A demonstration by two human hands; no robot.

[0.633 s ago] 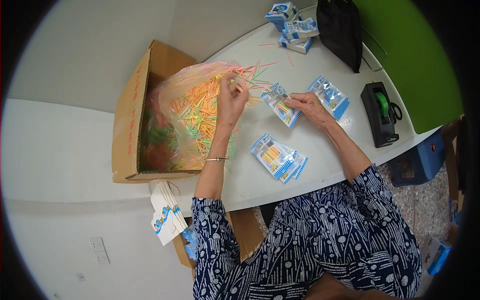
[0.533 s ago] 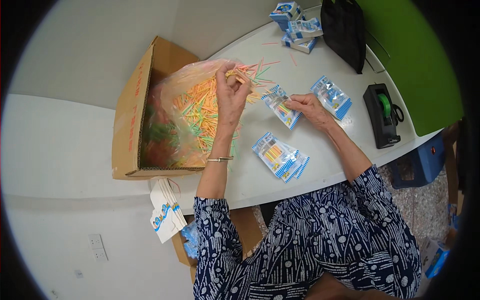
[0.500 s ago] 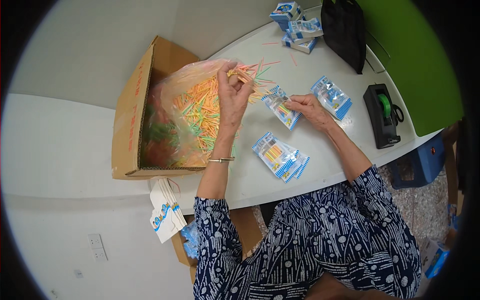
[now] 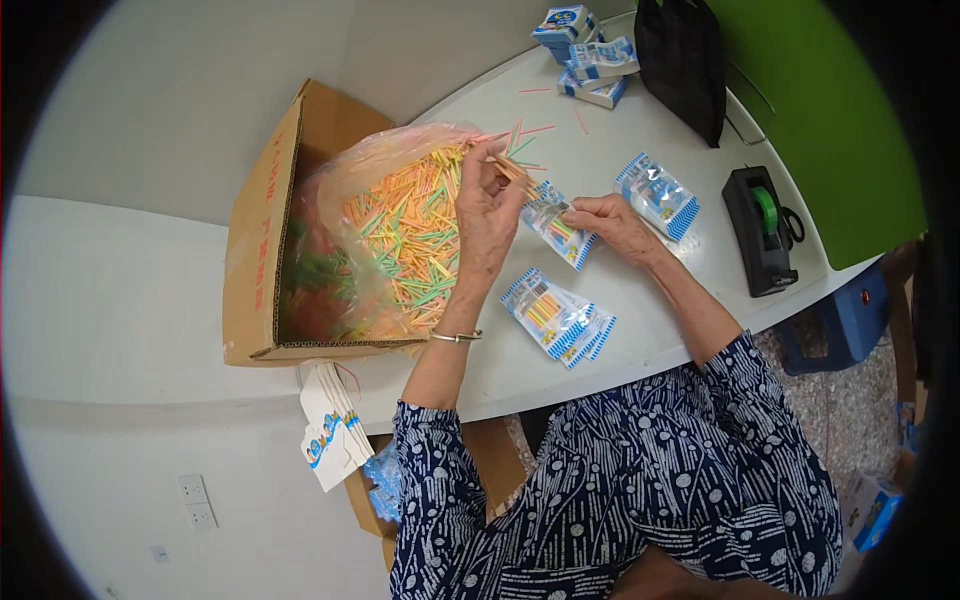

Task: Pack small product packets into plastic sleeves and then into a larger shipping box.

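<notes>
My left hand (image 4: 488,222) is closed on a small bunch of thin orange sticks (image 4: 516,174), whose tips reach the top end of a blue-and-white clear packet (image 4: 572,246). That packet is pinched between thumb and fingers of my right hand (image 4: 618,228); coloured sticks show through its window. Left of my left hand, a cardboard box (image 4: 262,240) lies with a clear plastic bag (image 4: 352,162) spilling out. The bag holds a heap of loose pink, orange, yellow and green sticks (image 4: 410,215). Whether the held sticks enter the packet is hard to make out.
Filled packets (image 4: 548,312) lie overlapped nearer me, and another packet (image 4: 655,195) lies right of my right hand. A black tape dispenser (image 4: 762,235) stands at the right. Small boxes (image 4: 592,90) and a black bag (image 4: 682,65) occupy the far end.
My left hand has moved right with the orange sticks, from beside the heap to the packet's top end. My right hand keeps its hold on the packet, nearly still.
</notes>
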